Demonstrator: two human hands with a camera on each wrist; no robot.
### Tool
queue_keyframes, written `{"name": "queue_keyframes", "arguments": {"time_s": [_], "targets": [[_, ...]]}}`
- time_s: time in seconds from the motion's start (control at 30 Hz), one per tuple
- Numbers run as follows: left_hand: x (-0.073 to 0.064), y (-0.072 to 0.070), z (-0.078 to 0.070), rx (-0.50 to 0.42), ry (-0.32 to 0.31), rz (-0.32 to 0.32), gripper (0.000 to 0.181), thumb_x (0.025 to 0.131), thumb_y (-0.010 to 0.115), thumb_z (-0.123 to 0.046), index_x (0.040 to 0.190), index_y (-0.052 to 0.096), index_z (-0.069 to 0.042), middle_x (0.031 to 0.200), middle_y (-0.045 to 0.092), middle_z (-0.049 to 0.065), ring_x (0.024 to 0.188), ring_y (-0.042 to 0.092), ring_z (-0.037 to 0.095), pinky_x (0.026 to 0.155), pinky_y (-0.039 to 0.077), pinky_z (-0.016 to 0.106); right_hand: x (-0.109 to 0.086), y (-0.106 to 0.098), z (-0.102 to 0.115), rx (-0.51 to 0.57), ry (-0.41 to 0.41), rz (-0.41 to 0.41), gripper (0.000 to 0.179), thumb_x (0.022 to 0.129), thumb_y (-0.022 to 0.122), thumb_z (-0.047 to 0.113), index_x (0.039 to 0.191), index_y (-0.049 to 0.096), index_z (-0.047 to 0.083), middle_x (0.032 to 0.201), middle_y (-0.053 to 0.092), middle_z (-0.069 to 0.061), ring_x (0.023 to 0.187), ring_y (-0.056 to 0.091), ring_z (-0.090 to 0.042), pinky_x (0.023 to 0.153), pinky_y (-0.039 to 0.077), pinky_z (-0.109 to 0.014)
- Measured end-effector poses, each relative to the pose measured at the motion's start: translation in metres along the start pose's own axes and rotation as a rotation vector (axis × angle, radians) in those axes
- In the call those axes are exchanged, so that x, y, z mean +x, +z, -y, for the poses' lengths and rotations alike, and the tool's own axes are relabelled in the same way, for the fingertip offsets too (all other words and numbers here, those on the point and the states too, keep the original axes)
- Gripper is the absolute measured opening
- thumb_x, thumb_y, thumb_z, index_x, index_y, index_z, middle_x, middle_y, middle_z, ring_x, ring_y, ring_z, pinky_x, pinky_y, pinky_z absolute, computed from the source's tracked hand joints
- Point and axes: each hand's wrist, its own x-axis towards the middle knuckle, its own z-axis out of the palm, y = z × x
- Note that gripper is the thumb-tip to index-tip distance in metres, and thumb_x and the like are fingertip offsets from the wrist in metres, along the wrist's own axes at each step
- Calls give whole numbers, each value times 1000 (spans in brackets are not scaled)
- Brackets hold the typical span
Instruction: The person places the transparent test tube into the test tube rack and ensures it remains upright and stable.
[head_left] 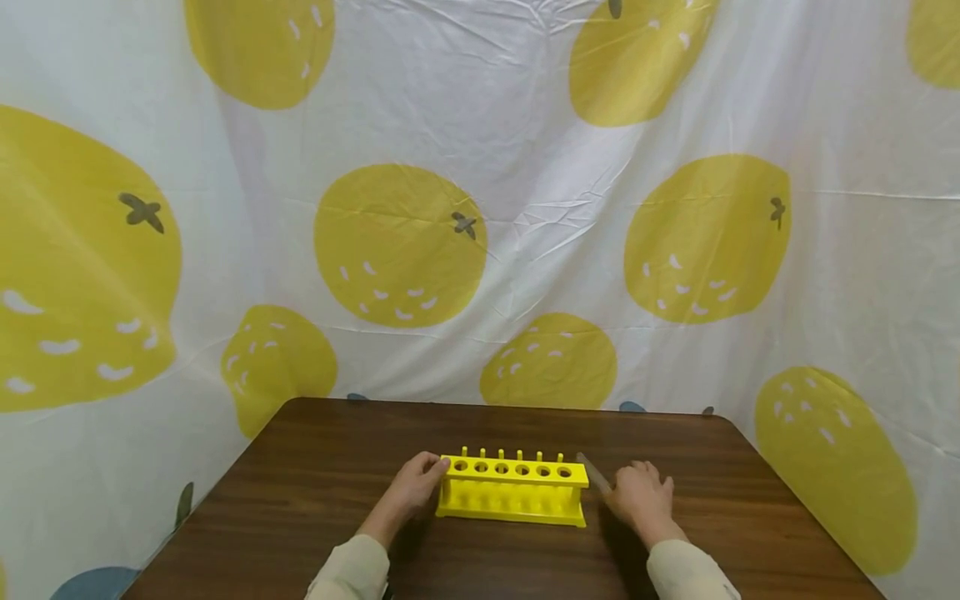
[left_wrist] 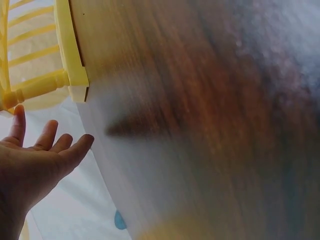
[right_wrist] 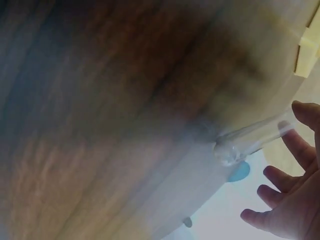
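A yellow test tube rack (head_left: 513,479) stands upright on the table, a row of round holes in its top and pegs along its back. My left hand (head_left: 414,486) pinches the upper left corner of the rack. In the left wrist view, one fingertip of the left hand (left_wrist: 40,160) meets the rack's end (left_wrist: 77,82), while the other fingers hang free; the thumb is hidden there. Right of the rack, my right hand (head_left: 641,496) holds a clear test tube (head_left: 594,475), tilted. The right wrist view shows thumb and forefinger pinching one end of the tube (right_wrist: 255,137).
The dark wooden table (head_left: 337,450) has rounded far corners. Behind it and at both sides hangs a white cloth (head_left: 540,167) with large yellow fruit prints. In the right wrist view, the rack's end (right_wrist: 307,55) shows at the upper right.
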Motion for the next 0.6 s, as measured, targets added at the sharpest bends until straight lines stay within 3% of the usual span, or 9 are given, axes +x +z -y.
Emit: {"name": "queue_keyframes", "arguments": {"time_s": [0.17, 0.6], "targets": [[-1, 0, 0, -3, 10, -4, 38, 105, 50, -35, 115, 57, 2, 110, 59, 14, 97, 52, 26, 83, 44, 42, 2, -7, -3, 56, -17, -72, 17, 86, 72, 27, 80, 72, 11, 126, 57, -31, 123, 45, -49, 95, 28, -72], [0, 1, 1, -2, -7, -12, 36, 105, 50, -35, 114, 58, 0, 114, 59, 15, 100, 52, 28, 86, 44, 44, 4, -21, -5, 163, -47, -189, 24, 88, 70, 27, 94, 76, 5, 131, 55, -30, 120, 49, -49, 94, 35, -67]]}}
